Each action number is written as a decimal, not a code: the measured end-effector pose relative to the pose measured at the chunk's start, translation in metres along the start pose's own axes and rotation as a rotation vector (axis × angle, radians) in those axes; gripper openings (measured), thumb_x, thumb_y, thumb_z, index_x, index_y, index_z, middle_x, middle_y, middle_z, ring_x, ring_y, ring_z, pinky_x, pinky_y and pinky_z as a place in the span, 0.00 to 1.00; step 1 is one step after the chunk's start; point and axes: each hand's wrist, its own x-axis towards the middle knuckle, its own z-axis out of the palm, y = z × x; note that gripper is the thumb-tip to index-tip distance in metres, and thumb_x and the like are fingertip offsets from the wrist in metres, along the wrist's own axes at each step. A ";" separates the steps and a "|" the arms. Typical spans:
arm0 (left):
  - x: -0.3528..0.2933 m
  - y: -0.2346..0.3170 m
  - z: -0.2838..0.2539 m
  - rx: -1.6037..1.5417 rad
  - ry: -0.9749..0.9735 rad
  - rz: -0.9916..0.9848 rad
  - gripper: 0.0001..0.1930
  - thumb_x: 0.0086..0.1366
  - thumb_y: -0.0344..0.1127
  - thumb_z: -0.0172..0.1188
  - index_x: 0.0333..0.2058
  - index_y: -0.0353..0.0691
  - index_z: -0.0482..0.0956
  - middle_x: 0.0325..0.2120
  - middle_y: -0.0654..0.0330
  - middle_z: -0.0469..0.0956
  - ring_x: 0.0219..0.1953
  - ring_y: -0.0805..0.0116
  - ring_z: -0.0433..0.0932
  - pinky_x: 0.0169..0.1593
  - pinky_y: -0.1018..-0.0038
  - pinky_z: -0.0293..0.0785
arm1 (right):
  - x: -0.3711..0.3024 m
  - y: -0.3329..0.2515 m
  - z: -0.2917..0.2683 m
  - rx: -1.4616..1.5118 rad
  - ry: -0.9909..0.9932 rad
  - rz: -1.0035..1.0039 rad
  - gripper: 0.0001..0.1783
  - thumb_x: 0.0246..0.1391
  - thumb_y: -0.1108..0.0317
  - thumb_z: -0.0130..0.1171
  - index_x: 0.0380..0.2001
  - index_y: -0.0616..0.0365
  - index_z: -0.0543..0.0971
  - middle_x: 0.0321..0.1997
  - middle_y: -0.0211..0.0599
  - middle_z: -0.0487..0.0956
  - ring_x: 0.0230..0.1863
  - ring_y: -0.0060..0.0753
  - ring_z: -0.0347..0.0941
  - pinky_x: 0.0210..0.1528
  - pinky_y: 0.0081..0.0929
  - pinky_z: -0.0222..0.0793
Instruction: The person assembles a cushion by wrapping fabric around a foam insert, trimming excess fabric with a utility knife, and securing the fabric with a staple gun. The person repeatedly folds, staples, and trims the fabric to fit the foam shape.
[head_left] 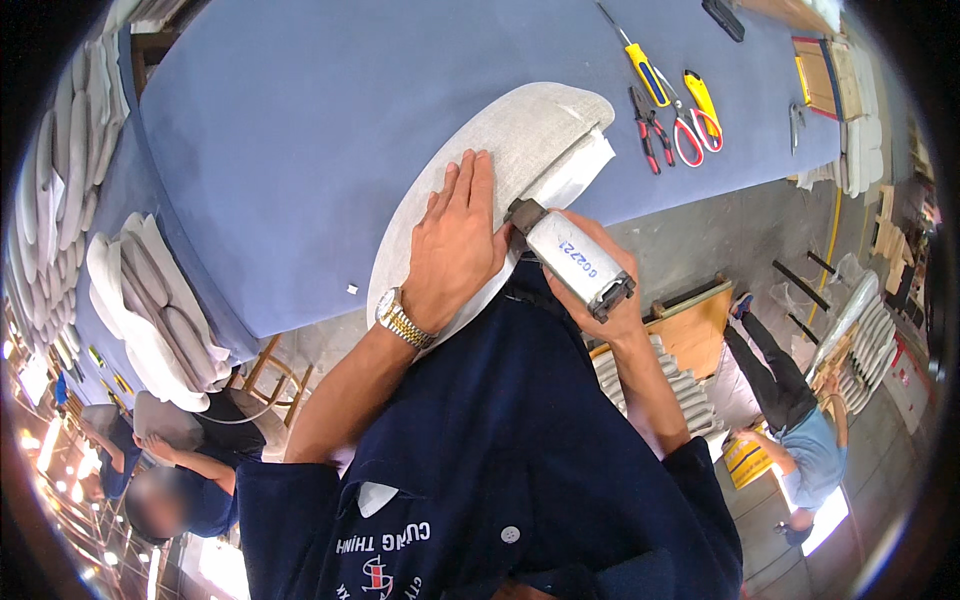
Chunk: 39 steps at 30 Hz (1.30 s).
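Observation:
A curved, padded panel covered in light grey fabric [540, 115] lies over the near edge of the blue-covered table. My left hand [455, 235] rests flat on it with the fingers stretched out, a watch on its wrist. Close to that thumb, my right hand [605, 265] grips a silver staple gun [570, 250]. The gun's dark nose is at the panel's near edge; whether it touches the fabric, I cannot tell. A white strip [575, 172] shows along the panel's right edge. The right hand's fingers are partly hidden behind the gun.
Right of the panel lie a yellow screwdriver [645, 75], red-handled pliers [652, 132], scissors [690, 138] and a yellow utility knife [703, 100] on the blue table [300, 130]. Grey padded panels [155, 300] are stacked at the left. Other people [790, 430] work at both sides.

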 end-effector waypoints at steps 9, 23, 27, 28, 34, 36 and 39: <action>0.010 -0.003 -0.005 -0.109 -0.065 -0.071 0.48 0.55 0.27 0.66 0.74 0.35 0.54 0.72 0.39 0.61 0.73 0.40 0.61 0.72 0.55 0.66 | 0.011 -0.012 0.009 0.003 -0.008 0.064 0.28 0.51 0.77 0.68 0.57 0.63 0.78 0.49 0.42 0.85 0.49 0.29 0.82 0.53 0.26 0.75; -0.007 -0.076 0.004 -0.584 -0.297 -0.046 0.43 0.76 0.66 0.44 0.78 0.47 0.46 0.79 0.44 0.42 0.80 0.46 0.39 0.78 0.47 0.41 | 0.010 0.006 0.016 -0.001 0.066 -0.090 0.27 0.51 0.75 0.68 0.57 0.63 0.78 0.49 0.41 0.85 0.50 0.28 0.82 0.54 0.26 0.75; -0.019 -0.034 -0.011 -0.279 -0.181 0.007 0.47 0.70 0.56 0.59 0.77 0.40 0.46 0.76 0.36 0.48 0.78 0.39 0.47 0.75 0.44 0.53 | 0.009 -0.001 0.015 -0.006 0.064 -0.070 0.26 0.51 0.76 0.68 0.55 0.67 0.79 0.50 0.44 0.84 0.51 0.31 0.81 0.55 0.28 0.74; -0.021 -0.026 -0.011 -0.236 -0.161 -0.048 0.47 0.69 0.52 0.61 0.77 0.39 0.47 0.75 0.36 0.50 0.77 0.37 0.49 0.74 0.44 0.56 | 0.007 0.000 0.017 -0.013 0.065 -0.094 0.28 0.51 0.77 0.68 0.57 0.67 0.78 0.51 0.44 0.84 0.52 0.30 0.81 0.57 0.28 0.74; -0.026 -0.012 -0.010 -0.100 -0.091 -0.108 0.44 0.66 0.38 0.63 0.74 0.30 0.50 0.72 0.35 0.58 0.74 0.40 0.59 0.72 0.55 0.64 | -0.008 0.011 0.021 0.024 0.084 -0.091 0.30 0.51 0.78 0.67 0.60 0.67 0.77 0.55 0.44 0.84 0.51 0.27 0.81 0.55 0.26 0.75; -0.027 -0.012 -0.007 -0.094 -0.081 -0.110 0.44 0.66 0.37 0.64 0.73 0.28 0.51 0.72 0.35 0.59 0.74 0.40 0.60 0.72 0.55 0.65 | -0.008 0.009 0.019 0.028 0.044 -0.045 0.30 0.51 0.77 0.67 0.60 0.67 0.77 0.55 0.44 0.84 0.51 0.27 0.81 0.55 0.25 0.75; -0.030 -0.015 -0.005 -0.106 -0.030 -0.070 0.44 0.64 0.34 0.65 0.73 0.27 0.52 0.71 0.35 0.61 0.73 0.39 0.61 0.72 0.56 0.65 | -0.005 0.002 0.012 0.017 -0.017 -0.010 0.30 0.51 0.77 0.67 0.60 0.67 0.77 0.54 0.45 0.84 0.50 0.27 0.82 0.55 0.25 0.75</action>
